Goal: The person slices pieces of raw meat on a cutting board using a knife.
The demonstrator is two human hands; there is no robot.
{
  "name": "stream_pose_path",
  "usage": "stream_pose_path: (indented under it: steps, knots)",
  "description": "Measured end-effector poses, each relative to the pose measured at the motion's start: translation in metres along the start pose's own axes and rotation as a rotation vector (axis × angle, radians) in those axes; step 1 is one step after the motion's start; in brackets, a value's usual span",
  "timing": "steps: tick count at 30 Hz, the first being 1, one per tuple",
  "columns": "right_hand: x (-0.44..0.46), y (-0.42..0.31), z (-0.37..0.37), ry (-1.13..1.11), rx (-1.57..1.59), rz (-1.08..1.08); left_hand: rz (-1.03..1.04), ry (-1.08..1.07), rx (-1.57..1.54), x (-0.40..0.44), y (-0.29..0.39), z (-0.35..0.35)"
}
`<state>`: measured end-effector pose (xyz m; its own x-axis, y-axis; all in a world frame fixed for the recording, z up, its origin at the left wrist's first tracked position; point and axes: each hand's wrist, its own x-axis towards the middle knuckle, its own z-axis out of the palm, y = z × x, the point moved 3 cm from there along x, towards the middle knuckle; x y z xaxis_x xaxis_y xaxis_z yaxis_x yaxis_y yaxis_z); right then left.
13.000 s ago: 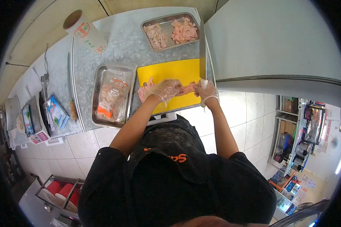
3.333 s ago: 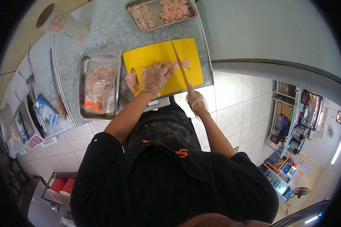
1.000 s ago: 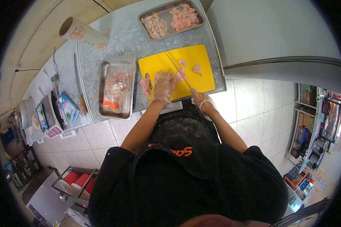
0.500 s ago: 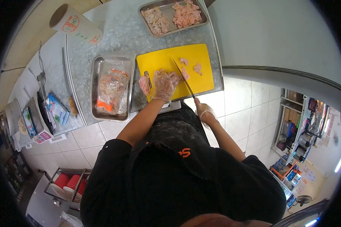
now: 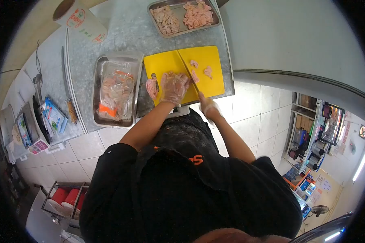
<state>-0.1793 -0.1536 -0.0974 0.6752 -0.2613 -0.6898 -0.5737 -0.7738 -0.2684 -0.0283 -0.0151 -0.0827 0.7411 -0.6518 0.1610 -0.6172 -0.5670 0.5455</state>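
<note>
On the yellow cutting board, my gloved left hand presses down with curled fingers on pink meat, mostly hidden under it. My gloved right hand is closed around the handle of a long knife. Its blade lies across the board just right of my left hand. Small cut pieces rest right of the blade, and one strip touches or nearly touches it. Another piece of meat lies at the board's left edge, by the handle slot.
A metal tray with bagged meat stands left of the board. Behind is a tray with two meat piles. A printed paper roll stands at the back left, and a second long knife lies further left.
Since the earliest frame, my right hand has taken the knife and small pieces have appeared on the board. In the last half second, the blade has moved slightly left, nearer my left hand.
</note>
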Motion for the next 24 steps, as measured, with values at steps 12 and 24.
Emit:
stream_pose_path:
  steps: [12, 24]
  knots:
    - [-0.079, 0.063, -0.021, -0.142, 0.083, 0.055, -0.096, 0.078, -0.054, 0.016, -0.008, 0.001]
    - [0.116, -0.014, -0.105, 0.352, -0.136, -0.383, -0.238, -0.033, 0.020, 0.029, 0.035, 0.035]
